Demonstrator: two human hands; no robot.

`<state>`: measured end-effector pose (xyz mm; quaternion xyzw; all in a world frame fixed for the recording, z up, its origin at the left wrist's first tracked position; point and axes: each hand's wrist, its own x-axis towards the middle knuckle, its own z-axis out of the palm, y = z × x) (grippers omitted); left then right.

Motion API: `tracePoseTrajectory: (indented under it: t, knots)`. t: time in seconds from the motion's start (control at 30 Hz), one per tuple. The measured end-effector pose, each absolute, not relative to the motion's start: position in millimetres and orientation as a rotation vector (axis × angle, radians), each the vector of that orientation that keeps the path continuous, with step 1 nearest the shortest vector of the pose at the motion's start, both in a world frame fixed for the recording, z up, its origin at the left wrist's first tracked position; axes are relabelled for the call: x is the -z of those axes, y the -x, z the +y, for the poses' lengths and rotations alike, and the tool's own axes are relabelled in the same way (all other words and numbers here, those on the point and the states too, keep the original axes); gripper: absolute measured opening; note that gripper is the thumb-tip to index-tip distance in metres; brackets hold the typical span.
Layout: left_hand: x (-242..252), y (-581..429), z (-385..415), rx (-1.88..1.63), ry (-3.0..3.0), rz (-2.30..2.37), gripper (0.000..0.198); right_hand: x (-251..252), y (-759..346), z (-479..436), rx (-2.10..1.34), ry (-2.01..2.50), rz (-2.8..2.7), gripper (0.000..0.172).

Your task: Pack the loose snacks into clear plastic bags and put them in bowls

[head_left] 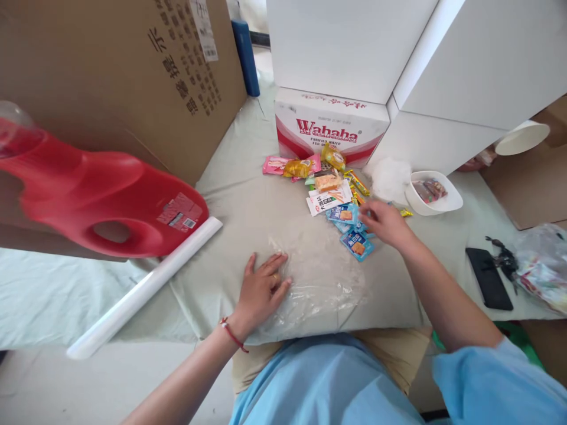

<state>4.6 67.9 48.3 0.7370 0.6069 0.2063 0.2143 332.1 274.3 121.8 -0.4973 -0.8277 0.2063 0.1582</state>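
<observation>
My left hand (pixel 262 284) lies flat with fingers spread on the left edge of a clear plastic sheet (pixel 319 277) spread over the pale green cloth (pixel 234 200). My right hand (pixel 384 221) reaches forward over a pile of small snack packets (pixel 330 189), its fingers curled at the blue packets (pixel 354 231); the fingertips are blurred. A red string bracelet circles my left wrist.
A white roll (pixel 146 284) lies at the left beside a red jug (pixel 97 200) and a large cardboard box (pixel 133 77). A Wahaha carton (pixel 330 127) stands behind the snacks. A white bowl (pixel 436 203), a black phone (pixel 488 277) and a plastic bag (pixel 543 265) sit at the right.
</observation>
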Motion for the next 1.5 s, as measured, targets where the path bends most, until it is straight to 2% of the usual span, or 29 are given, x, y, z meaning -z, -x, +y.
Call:
tracePoseTrajectory:
  t: [0.07, 0.13, 0.27, 0.37, 0.43, 0.53, 0.6, 0.67, 0.73, 0.83, 0.9, 0.93, 1.0, 1.3, 1.5]
  knots:
    - [-48.7, -8.9, 69.1, -0.53, -2.113, 1.676, 0.043, -117.0, -298.7, 315.7, -0.284, 1.287, -2.425, 0.039]
    - [-47.6, -10.9, 68.4, -0.517, -2.155, 1.694, 0.04, -109.4, -271.4, 348.5, -0.174, 1.181, -2.521, 0.053]
    - [-42.0, -9.1, 64.5, -0.567, -2.174, 1.766, 0.024, -104.9, -255.2, 379.1, -0.272, 1.163, -2.6, 0.045]
    - [-36.9, -7.9, 62.4, -0.656, -2.166, 1.799, 0.011, -120.4, -270.2, 367.1, -0.405, 1.185, -2.377, 0.045]
    - [-35.1, -8.6, 62.1, -0.697, -2.159, 1.811, 0.025, -135.1, -281.9, 344.5, -0.646, 1.187, -2.198, 0.045]
    - [-36.4, -10.8, 63.0, -0.671, -2.159, 1.797, 0.049, -146.1, -287.9, 299.3, -1.298, 1.166, -2.068, 0.042]
    - [-38.8, -12.1, 64.1, -0.61, -2.15, 1.782, 0.059, -139.0, -281.7, 269.1, -1.679, 1.08, -2.081, 0.038]
    - [-41.2, -13.0, 65.0, -0.544, -2.137, 1.775, 0.064, -122.8, -270.3, 243.7, -1.855, 1.0, -2.153, 0.037]
    - [-43.4, -13.6, 65.3, -0.491, -2.133, 1.775, 0.066, -105.6, -258.9, 225.5, -1.753, 0.999, -2.329, 0.036]
    - [-46.4, -14.8, 65.4, -0.448, -2.137, 1.785, 0.066, -92.2, -250.7, 210.5, -1.063, 1.038, -2.649, 0.033]
    - [-48.0, -16.2, 65.6, -0.43, -2.148, 1.784, 0.066, -91.4, -251.6, 204.7, -0.704, 0.909, -2.764, 0.044]
    - [-48.7, -17.1, 65.8, -0.422, -2.154, 1.784, 0.065, -91.6, -253.1, 202.1, -0.633, 0.829, -2.808, 0.051]
    - [-49.7, -18.1, 66.0, -0.403, -2.152, 1.812, 0.062, -90.2, -257.4, 197.2, -0.612, 0.745, -2.88, 0.058]
    - [-50.7, -4.1, 55.4, -0.317, -2.059, 2.044, 0.055, -61.3, -312.4, 175.4, -0.698, 1.0, -2.674, 0.056]
    - [-51.0, -5.0, 54.5, -0.33, -2.053, 2.045, 0.057, -82.9, -316.4, 175.0, -0.732, 1.014, -2.505, 0.053]
